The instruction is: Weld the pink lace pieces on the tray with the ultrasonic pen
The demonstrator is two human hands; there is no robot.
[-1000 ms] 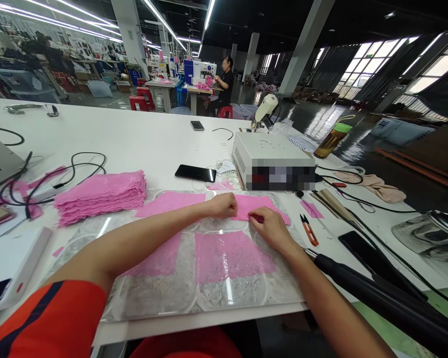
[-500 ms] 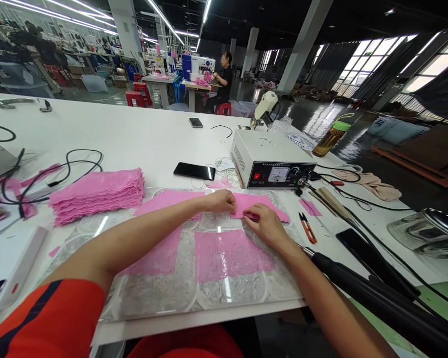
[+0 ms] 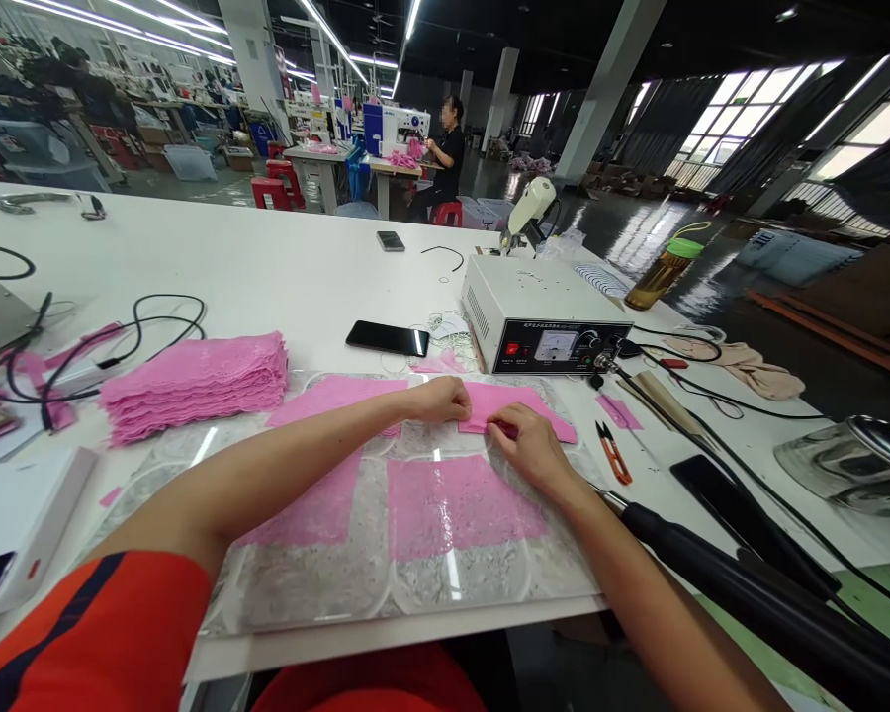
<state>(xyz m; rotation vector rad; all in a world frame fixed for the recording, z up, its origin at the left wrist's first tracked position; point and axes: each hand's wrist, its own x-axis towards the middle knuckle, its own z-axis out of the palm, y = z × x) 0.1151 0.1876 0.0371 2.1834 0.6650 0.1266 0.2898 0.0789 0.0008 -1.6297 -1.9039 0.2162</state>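
Observation:
My left hand (image 3: pixel 440 400) lies curled on the left edge of a flat pink fabric piece (image 3: pixel 515 403) and pinches it. My right hand (image 3: pixel 528 447) pinches the same piece along its near edge with closed fingers. The piece rests on a clear plastic sheet (image 3: pixel 415 583) with pink lace pieces (image 3: pixel 452 504) under it. A stack of pink lace pieces (image 3: pixel 197 383) sits to the left.
A white control box (image 3: pixel 541 318), a phone (image 3: pixel 387 339), orange snips (image 3: pixel 611 452), a black tool with cable (image 3: pixel 742 583), a bottle (image 3: pixel 661 275) and black cables (image 3: pixel 96 346) lie on the white table (image 3: pixel 267 267). A person (image 3: pixel 445 158) sits at a far sewing table.
Both hands stay on the pink fabric piece with only slight finger shifts. The view moved a little.

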